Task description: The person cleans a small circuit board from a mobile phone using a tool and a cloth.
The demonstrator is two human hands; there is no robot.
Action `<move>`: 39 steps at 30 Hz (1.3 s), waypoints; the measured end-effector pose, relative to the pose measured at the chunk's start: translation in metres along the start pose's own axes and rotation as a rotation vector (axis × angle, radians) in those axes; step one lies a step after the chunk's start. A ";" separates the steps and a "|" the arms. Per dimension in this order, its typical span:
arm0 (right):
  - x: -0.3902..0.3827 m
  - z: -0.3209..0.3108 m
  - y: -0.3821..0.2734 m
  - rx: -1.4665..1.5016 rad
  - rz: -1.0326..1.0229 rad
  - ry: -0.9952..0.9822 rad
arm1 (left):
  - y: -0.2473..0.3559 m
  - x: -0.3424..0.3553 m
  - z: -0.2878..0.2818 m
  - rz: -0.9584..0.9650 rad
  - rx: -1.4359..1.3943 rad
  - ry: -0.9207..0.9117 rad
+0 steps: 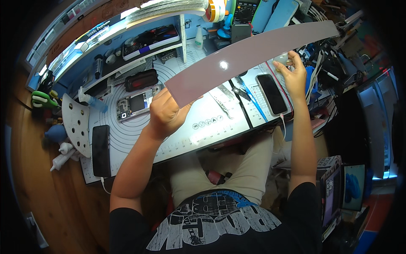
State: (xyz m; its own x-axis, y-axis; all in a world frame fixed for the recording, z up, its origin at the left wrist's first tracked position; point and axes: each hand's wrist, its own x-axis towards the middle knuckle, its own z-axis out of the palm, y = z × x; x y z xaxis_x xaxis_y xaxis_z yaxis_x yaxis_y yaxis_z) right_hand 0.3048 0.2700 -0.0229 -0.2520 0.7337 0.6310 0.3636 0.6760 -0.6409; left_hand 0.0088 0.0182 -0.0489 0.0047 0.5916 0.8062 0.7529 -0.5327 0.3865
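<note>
A long pinkish-grey curved bar point(253, 53) crosses above the bench, with a bright glare spot on it. My left hand point(167, 112) is curled at the bar's left end, which covers most of its fingers; whether it grips the bar or something beneath is hidden. Under the bar's right half, my right hand point(292, 74) bends its thumb and fingers round a translucent whitish thing point(282, 59), partly covered by the bar. Beside my left hand an opened phone point(136, 104) lies with its insides exposed. A dark-screened phone point(271, 94) on a white cable lies below my right hand.
Tweezers point(223, 106) and a blue slim tool point(256, 105) lie mid-mat point(198, 127). Another black phone point(101, 150) sits at the left edge, near a spray bottle point(95, 101). A shelf point(127, 67) stands behind; tangled cables point(323, 70) crowd the right.
</note>
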 end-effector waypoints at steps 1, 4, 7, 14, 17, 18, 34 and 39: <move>0.005 0.000 0.017 -0.004 -0.002 0.006 | 0.000 0.001 0.001 0.015 0.009 0.011; 0.012 0.004 0.049 -0.070 0.098 0.122 | 0.001 0.002 0.002 0.032 0.019 0.019; 0.014 0.014 0.052 -0.026 0.118 0.102 | -0.002 0.001 0.000 0.032 0.031 0.015; 0.012 0.029 0.073 -0.084 0.229 -0.051 | -0.005 0.000 0.006 0.021 0.028 0.035; -0.002 0.035 0.047 -0.313 -0.052 0.211 | -0.010 -0.005 0.001 0.028 0.069 0.023; -0.007 0.030 0.035 -0.411 -0.221 0.373 | -0.009 -0.004 0.002 0.024 0.074 0.026; -0.073 0.059 -0.051 0.237 0.224 -0.229 | 0.001 0.004 0.002 0.149 0.126 0.157; -0.087 0.053 -0.109 0.628 0.330 -0.287 | 0.008 0.006 0.002 0.132 0.091 0.165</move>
State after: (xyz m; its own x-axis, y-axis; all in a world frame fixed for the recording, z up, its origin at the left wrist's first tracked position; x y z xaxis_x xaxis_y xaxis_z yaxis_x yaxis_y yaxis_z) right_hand 0.2395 0.1362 -0.0315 -0.4730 0.8352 0.2805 -0.0959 0.2676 -0.9587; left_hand 0.0160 0.0193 -0.0419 0.0047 0.4095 0.9123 0.8092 -0.5375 0.2371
